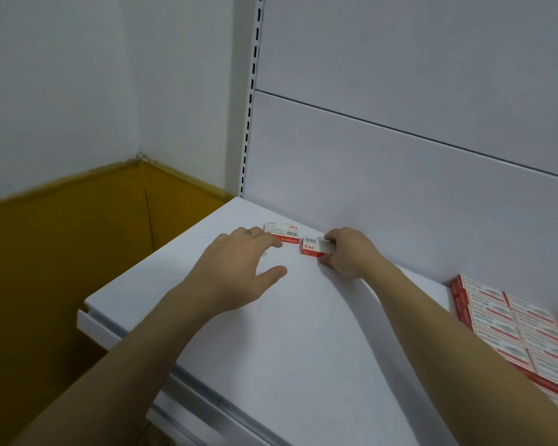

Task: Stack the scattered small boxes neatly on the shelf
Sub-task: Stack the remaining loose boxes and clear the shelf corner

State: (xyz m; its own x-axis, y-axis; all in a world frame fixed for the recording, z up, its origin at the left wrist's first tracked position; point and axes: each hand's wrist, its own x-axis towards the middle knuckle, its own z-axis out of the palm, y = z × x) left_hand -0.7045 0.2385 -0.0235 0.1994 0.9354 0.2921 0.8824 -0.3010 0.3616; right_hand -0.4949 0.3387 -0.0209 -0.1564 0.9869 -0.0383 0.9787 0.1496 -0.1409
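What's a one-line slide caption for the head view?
Left hand touches one small box, right hand grips another on white shelf.

A single wide-angle head-worn camera looks forward and down from close above a white shelf (303,333), facing its back panel (400,140); both forearms enter from the bottom edge, and a room corner fills the left side.

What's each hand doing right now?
Left hand: open, fingertips on the left box.
Right hand: closed on the right box.
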